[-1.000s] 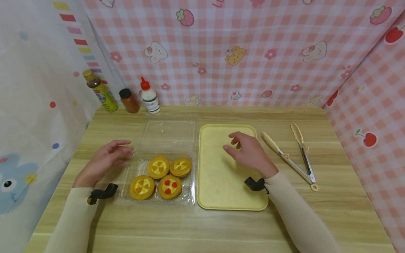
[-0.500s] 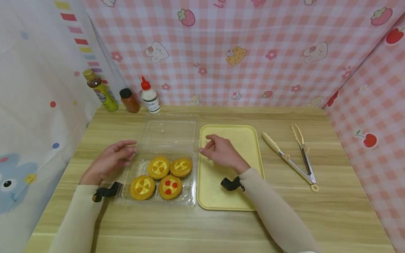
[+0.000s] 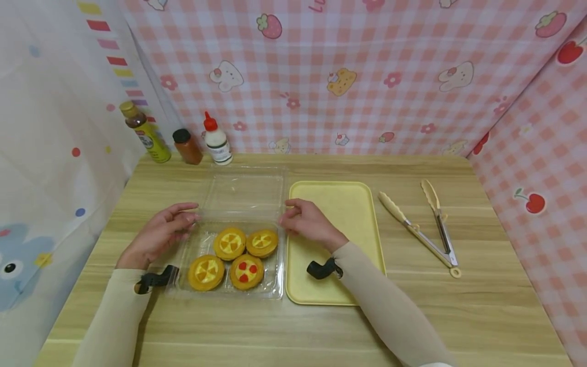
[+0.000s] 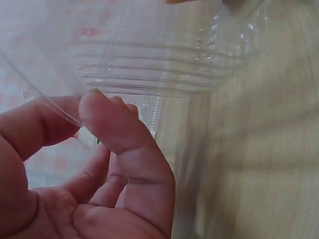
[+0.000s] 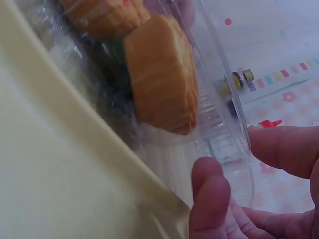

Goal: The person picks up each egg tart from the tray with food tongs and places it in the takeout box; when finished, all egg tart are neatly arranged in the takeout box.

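A clear plastic container (image 3: 257,294) with its lid (image 3: 247,191) folded back lies on the table, holding several egg tarts (image 3: 230,243), one of them topped with red pieces (image 3: 246,271). My left hand (image 3: 158,232) is at its left side; in the left wrist view the thumb (image 4: 112,122) and index finger pinch the thin plastic edge. On the opposite side, my right hand (image 3: 309,221) reaches over a yellow tray (image 3: 339,196). In the right wrist view its index fingertip (image 5: 259,142) touches the plastic rim, while the thumb (image 5: 209,189) stands a little apart from it.
Tongs (image 3: 442,244) lie spread on the right of the wooden table (image 3: 321,336). Along the back left stand a yellow-green bottle (image 3: 151,140), a black-capped jar (image 3: 188,148) and a white red-tipped bottle (image 3: 217,142). Patterned cloths (image 3: 367,51) hang behind and at the sides.
My right hand has moved left across the tray to the container's right edge. The left hand has moved slightly right to the opposite edge. Tarts, tray and tongs have stayed in place.
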`<action>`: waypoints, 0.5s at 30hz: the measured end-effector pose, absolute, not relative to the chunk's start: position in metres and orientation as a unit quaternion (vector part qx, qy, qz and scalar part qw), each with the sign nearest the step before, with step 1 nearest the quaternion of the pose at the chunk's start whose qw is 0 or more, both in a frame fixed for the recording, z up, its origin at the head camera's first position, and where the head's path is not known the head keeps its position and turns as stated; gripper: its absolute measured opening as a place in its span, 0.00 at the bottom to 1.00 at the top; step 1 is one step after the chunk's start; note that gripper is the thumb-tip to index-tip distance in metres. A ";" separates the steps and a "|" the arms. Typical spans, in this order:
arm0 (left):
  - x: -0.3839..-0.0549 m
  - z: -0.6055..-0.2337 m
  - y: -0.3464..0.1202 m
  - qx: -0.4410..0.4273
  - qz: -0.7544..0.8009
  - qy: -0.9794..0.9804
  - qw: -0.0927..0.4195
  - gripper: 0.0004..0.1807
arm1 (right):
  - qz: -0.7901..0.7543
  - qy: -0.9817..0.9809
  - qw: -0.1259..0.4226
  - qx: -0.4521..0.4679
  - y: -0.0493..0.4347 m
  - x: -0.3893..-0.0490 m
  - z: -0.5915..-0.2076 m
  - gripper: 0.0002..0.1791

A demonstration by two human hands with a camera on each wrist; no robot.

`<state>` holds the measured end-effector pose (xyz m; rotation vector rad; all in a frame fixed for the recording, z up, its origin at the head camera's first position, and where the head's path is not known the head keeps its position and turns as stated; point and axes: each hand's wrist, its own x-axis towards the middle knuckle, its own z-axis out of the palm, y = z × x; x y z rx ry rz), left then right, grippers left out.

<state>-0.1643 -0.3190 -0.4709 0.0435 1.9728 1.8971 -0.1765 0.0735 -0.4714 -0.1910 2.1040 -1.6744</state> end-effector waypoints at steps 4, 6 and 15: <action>-0.164 -0.472 -0.319 0.012 0.693 0.692 0.203 0.16 | -0.630 0.742 0.220 -0.065 0.071 -0.177 -0.474 0.38; -0.164 -0.473 -0.319 0.014 0.702 0.683 0.203 0.17 | -0.642 0.734 0.212 -0.062 0.070 -0.177 -0.475 0.38; -0.164 -0.476 -0.321 0.030 0.742 0.642 0.189 0.16 | -0.681 0.708 0.178 -0.059 0.065 -0.171 -0.470 0.33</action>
